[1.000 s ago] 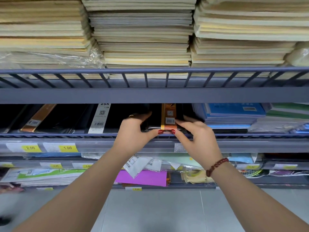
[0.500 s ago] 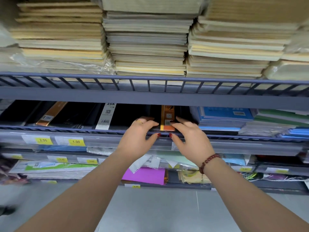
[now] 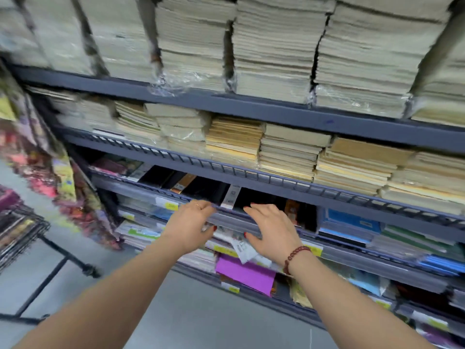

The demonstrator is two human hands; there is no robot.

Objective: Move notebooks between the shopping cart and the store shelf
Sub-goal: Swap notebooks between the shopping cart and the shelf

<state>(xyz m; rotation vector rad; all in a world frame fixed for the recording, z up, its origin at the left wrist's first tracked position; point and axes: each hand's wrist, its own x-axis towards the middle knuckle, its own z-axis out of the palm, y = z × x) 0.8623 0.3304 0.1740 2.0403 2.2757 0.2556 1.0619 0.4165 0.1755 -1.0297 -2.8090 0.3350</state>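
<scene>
While left hand (image 3: 190, 224) & right hand (image 3: 273, 231) are spread, empty, at shelf (image 3: 232, 222) front edge, notebook (image 3: 292, 210) lies inside, prob. stocked.

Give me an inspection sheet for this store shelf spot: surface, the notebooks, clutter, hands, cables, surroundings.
Surface: grey metal shelf, several tiers with wire front rails, all stocked.
Job's things: black notebooks with orange bands lie on the tier behind the hands; black wire cart at far left, blurred.
Clutter: beige paper stacks above; blue notebooks to the right; magenta sheet below; yellow price tags on the rails.
Hands: left hand and right hand open at the front rail, holding nothing.
Cables: nothing seen.
Surroundings: grey floor; colourful hanging goods at left, blurred.
</scene>
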